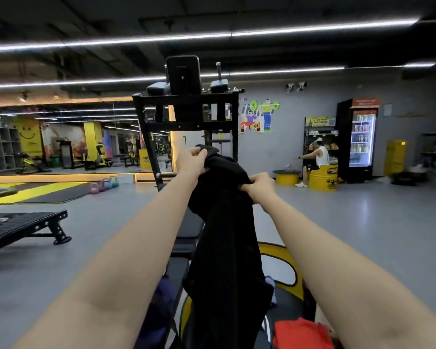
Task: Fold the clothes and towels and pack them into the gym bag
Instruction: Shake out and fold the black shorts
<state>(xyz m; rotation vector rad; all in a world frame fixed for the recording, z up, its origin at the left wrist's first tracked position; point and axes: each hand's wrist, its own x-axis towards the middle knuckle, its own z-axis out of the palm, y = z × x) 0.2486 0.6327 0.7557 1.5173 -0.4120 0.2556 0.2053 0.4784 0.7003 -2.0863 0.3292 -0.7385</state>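
My left hand (191,159) has its fingers curled round the top edge of a black garment (224,235), gripping it at the higher corner. My right hand (258,185) pinches the same top edge a little lower, fingers folded over a bunched fold of cloth. Both arms are stretched forward, and the garment hangs straight down between them in one long dark drape — I cannot tell whether it is a shirt or trousers. Its lower part falls in front of a bench pad (186,230). Just beside the hanging cloth sits a yellow-and-black bag (280,255), and near my right forearm lies a red cloth (300,333). Beyond stands a black dip station (186,109) — further off, a drinks fridge (361,139).
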